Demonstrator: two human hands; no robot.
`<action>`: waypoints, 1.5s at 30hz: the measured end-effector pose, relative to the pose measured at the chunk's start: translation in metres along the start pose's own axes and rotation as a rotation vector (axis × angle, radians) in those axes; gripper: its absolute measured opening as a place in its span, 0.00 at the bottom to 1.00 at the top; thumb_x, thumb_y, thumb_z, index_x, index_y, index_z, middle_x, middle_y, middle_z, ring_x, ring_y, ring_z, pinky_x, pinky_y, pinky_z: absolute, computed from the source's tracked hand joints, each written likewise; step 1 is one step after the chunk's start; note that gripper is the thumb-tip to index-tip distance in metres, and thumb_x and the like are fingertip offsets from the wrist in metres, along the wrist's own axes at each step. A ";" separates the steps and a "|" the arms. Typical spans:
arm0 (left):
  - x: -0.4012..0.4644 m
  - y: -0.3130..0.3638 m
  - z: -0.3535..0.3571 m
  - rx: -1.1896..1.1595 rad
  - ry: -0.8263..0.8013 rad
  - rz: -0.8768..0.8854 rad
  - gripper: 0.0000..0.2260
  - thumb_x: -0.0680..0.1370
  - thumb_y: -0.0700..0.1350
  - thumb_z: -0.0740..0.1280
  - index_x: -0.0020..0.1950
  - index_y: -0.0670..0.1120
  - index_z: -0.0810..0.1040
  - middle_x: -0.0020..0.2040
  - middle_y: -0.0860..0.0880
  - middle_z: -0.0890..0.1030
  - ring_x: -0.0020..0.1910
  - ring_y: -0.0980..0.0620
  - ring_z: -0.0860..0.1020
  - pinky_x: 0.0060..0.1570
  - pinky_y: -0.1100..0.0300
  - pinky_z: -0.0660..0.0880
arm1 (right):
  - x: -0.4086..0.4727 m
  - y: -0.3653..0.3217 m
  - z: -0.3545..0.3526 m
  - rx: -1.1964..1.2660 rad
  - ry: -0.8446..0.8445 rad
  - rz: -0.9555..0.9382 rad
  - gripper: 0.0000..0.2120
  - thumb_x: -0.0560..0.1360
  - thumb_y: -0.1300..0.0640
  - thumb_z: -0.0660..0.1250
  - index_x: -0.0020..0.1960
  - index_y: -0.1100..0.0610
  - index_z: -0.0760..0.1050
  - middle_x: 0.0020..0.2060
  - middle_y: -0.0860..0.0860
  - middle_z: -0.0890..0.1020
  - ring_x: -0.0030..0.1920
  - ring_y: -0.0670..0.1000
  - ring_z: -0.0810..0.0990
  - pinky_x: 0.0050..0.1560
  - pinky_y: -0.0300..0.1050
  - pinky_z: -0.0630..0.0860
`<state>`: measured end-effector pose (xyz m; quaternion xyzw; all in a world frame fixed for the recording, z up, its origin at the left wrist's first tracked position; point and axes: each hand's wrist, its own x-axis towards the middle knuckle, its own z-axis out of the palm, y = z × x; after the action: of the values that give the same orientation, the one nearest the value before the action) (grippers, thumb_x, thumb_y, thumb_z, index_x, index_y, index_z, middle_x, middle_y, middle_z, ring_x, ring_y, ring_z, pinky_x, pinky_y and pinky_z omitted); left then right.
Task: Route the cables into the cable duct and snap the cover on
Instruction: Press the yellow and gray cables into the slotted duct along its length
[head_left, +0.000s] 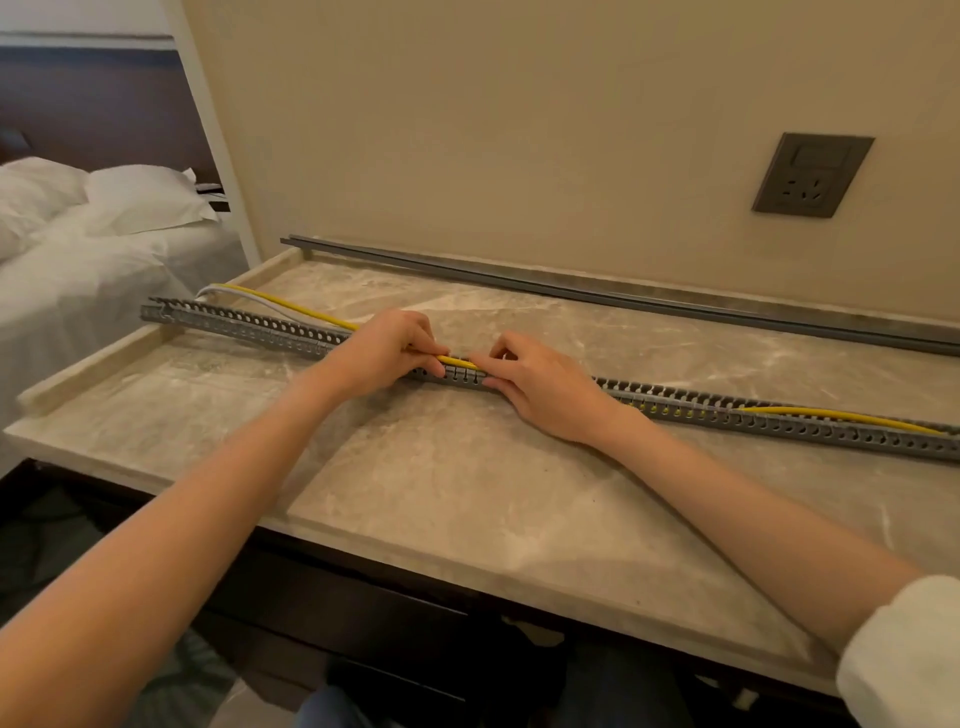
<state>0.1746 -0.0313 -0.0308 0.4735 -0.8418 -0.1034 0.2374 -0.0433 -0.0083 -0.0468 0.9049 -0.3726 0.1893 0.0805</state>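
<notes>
Your left hand (382, 349) and right hand (540, 387) sit close together at the middle of the slotted grey cable duct (779, 415), which lies lengthwise across the marble counter (441, 499). Both pinch the yellow cable (291, 310) at the duct's top; a white cable (244, 297) trails off near the left edge. The grey cover (597, 293) lies along the back edge by the wall.

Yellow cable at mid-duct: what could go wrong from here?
1. The yellow cable lies outside the slotted cable duct left of the left hand; pressing only at the middle may let it spring out.
2. The white cable isn't in the duct at all at the left end, so it could be missed.
3. The cover lies apart by the wall; snapping it on could pinch any cable riding on the slotted wall.
</notes>
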 end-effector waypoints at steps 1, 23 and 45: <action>-0.001 -0.001 0.001 -0.014 0.015 0.001 0.09 0.71 0.40 0.73 0.50 0.39 0.84 0.43 0.42 0.80 0.41 0.50 0.75 0.42 0.61 0.68 | 0.000 0.001 -0.001 0.007 0.006 -0.002 0.15 0.80 0.53 0.58 0.64 0.54 0.74 0.48 0.55 0.76 0.44 0.53 0.74 0.39 0.51 0.75; -0.012 -0.014 -0.018 -0.111 0.057 -0.030 0.16 0.65 0.41 0.78 0.50 0.42 0.82 0.45 0.47 0.83 0.45 0.52 0.80 0.52 0.56 0.77 | 0.030 -0.021 0.010 0.054 0.165 0.029 0.05 0.68 0.60 0.67 0.37 0.60 0.80 0.37 0.53 0.78 0.38 0.52 0.75 0.32 0.46 0.72; -0.032 -0.036 -0.027 0.475 0.089 0.107 0.08 0.74 0.43 0.69 0.51 0.46 0.82 0.46 0.46 0.82 0.46 0.43 0.78 0.39 0.54 0.71 | 0.037 -0.027 0.023 -0.040 0.224 0.001 0.09 0.75 0.55 0.67 0.41 0.61 0.74 0.35 0.55 0.78 0.34 0.52 0.72 0.33 0.43 0.66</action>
<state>0.2285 -0.0219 -0.0317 0.4750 -0.8551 0.1311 0.1613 0.0068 -0.0194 -0.0529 0.8761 -0.3656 0.2816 0.1396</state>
